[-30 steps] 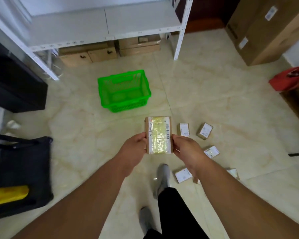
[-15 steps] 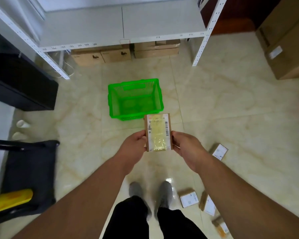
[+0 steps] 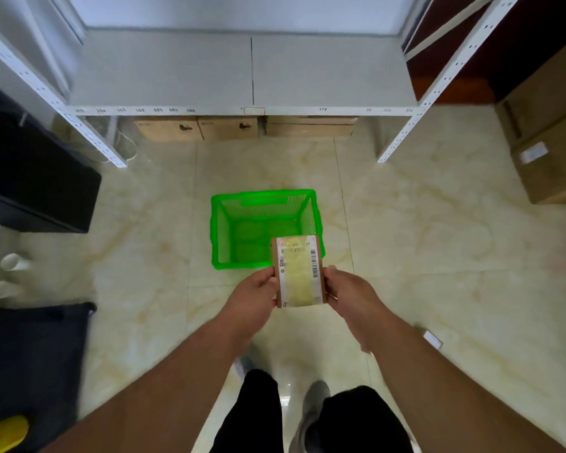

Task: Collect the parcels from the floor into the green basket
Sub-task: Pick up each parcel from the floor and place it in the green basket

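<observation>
- The tiled floor (image 3: 422,243), cream with tan veining, is stretching out on every side of the green basket.
- A white metal shelf (image 3: 242,73) is standing beyond the green basket, its front edge carrying small number labels.
- Brown cardboard boxes (image 3: 229,127) are sitting under that shelf, behind the green basket.
- Large cartons (image 3: 549,152) are standing well to the right of the green basket.
- A black unit (image 3: 30,178) is sitting to the left of the green basket, and a dark bag (image 3: 30,354) is lying nearer the camera on that same side.
- The green basket (image 3: 262,199) is resting on the floor, open side up; its mesh bottom is showing with nothing lying on it.
- The parcel (image 3: 299,273), a brown flat box with a white and yellow label facing up, is being held in the air at the near right corner of the green basket, its far end overlapping the rim in the picture.
- The left hand (image 3: 252,299) is gripping the parcel's left edge, fingers curled under and thumb on top.
- The right hand (image 3: 350,295) is gripping the right edge the same way, fingers closed against the box.
- A small parcel (image 3: 432,338) is lying on the floor, near and to the right of the green basket; it looks blurred, so its label is probably unreadable.
</observation>
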Motion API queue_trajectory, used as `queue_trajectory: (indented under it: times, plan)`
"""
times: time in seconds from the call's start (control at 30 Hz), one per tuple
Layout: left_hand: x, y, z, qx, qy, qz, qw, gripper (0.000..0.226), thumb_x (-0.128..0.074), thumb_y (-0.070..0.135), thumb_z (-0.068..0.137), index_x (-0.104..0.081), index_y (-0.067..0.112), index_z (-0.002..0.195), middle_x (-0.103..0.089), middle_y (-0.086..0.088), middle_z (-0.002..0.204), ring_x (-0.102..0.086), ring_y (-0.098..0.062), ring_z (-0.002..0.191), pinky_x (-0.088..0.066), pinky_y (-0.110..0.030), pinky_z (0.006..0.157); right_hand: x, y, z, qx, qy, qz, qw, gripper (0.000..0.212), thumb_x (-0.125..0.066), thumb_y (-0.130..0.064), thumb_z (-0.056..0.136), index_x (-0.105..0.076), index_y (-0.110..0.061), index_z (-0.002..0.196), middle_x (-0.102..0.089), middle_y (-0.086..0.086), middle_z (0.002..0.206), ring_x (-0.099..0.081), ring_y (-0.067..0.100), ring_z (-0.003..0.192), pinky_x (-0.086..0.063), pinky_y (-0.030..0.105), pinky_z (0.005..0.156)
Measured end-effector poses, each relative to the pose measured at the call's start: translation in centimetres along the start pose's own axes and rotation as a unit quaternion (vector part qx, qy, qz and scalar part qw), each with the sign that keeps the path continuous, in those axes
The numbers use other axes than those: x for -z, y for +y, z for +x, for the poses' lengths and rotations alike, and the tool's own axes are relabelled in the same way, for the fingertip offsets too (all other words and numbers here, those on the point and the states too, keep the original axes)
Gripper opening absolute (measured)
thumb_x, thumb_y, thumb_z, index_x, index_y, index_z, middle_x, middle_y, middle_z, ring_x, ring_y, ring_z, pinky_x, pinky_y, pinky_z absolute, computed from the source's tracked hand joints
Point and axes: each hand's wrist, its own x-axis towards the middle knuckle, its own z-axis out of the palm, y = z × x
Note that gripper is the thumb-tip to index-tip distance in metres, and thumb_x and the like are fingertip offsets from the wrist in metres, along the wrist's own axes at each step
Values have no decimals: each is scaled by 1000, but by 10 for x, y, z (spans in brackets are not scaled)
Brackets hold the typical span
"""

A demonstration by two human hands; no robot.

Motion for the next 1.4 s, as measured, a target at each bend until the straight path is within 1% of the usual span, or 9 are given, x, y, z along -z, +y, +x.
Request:
queue_trajectory:
  times: [0.27,0.57,0.67,0.73,0.83,1.0,1.13,1.27,1.4]
  plan:
    - [20,43,66,27,13,-29,999,50,-40,7,105,-76,38,88,-79,21,89,-74,4,82,-55,-11,64,-17,-61,81,-29,-16,-59,998,38,-42,-50,87,-78,-39,91,-79,-4,95,-71,21,102,-53,48,98]
    - [20,62,190,60,81,-73,992,44,-49,25,82,-76,58,90,-79,16,105,-75,-6,99,-56,-33,94,-17,-110,222,-45,-81,-127,988,36,-43,-46,80,-78,-41,80,-79,-4,85,-74,19,90,-56,48,94]
    - [22,50,242,78,86,-115,987,45,-51,17,84,-80,50,94,-80,11,106,-75,-10,101,-57,-29,88,-21,-109,284,-40,-97,-165,981,34,-46,-36,91,-78,-26,82,-78,-3,97,-71,16,92,-57,38,89]
    - [26,35,276,88,97,-172,976,43,-52,6,88,-83,35,94,-81,6,104,-76,-10,96,-58,-20,74,-25,-102,326,-25,-111,-214,970,25,-47,-30,98,-71,-25,104,-68,-3,116,-59,12,99,-49,21,79]
    - [37,-3,333,131,143,-242,951,39,-48,-3,95,-79,19,101,-81,5,97,-75,-6,87,-55,-21,67,-43,-85,394,15,-119,-327,938,36,-43,-28,101,-64,-13,126,-64,6,119,-50,12,97,-41,19,70]
    - [69,-90,440,151,167,-320,920,26,-49,-2,97,-69,13,104,-81,0,97,-71,-15,101,-54,-33,90,-98,-36,514,81,-152,-482,859,31,-35,-24,99,-65,-17,101,-67,4,98,-53,4,60,-34,10,42]
    - [97,-162,520,153,199,-359,899,28,-51,1,97,-63,5,122,-67,-9,113,-66,-19,95,-56,-36,89,-142,5,593,124,-159,-564,801,41,-29,-30,95,-65,-9,99,-69,18,98,-64,24,75,-50,30,59]
    - [113,-210,581,152,191,-431,869,29,-50,-3,94,-76,10,90,-76,-8,102,-67,-24,106,-56,-38,93,-176,33,649,188,-139,-684,691,32,-32,-29,95,-57,-11,84,-64,17,89,-58,28,73,-40,33,66]
    - [122,-237,624,157,204,-490,833,22,-49,-7,94,-68,4,96,-73,-12,99,-64,-28,109,-52,-40,103,-200,53,687,213,-159,-730,630,27,-42,-25,95,-63,-9,96,-65,16,101,-61,35,91,-46,37,81]
